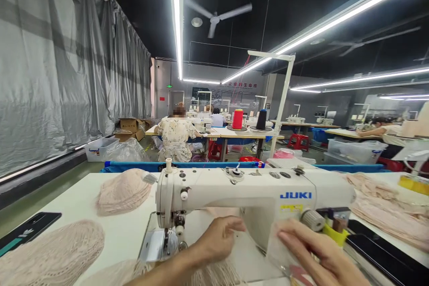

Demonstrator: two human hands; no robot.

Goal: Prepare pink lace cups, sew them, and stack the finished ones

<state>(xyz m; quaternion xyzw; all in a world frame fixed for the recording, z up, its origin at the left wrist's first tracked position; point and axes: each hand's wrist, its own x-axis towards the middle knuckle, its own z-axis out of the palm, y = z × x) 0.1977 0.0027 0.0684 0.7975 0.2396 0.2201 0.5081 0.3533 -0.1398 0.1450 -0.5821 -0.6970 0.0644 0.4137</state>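
Note:
My left hand (219, 237) is in front of the arm of a white JUKI sewing machine (231, 192), its fingers curled together; whether anything is between them is hidden. To its right, my right hand (317, 250) pinches a thin, pale, sheer piece (277, 248), probably fabric, below the handwheel (312, 220). Fringed beige lace (214, 273) lies beneath my left wrist. Left of that wrist are the needle and presser foot area (166, 242) and another pale lace piece (110, 273).
Stacks of beige lace pieces (67, 250) and moulded cups (124, 192) lie left, beside a black phone-like box (30, 232). More pale fabric (392, 214), a yellow holder (335, 234) and a dark flat object (382, 254) are at right. A person (176, 136) sits ahead.

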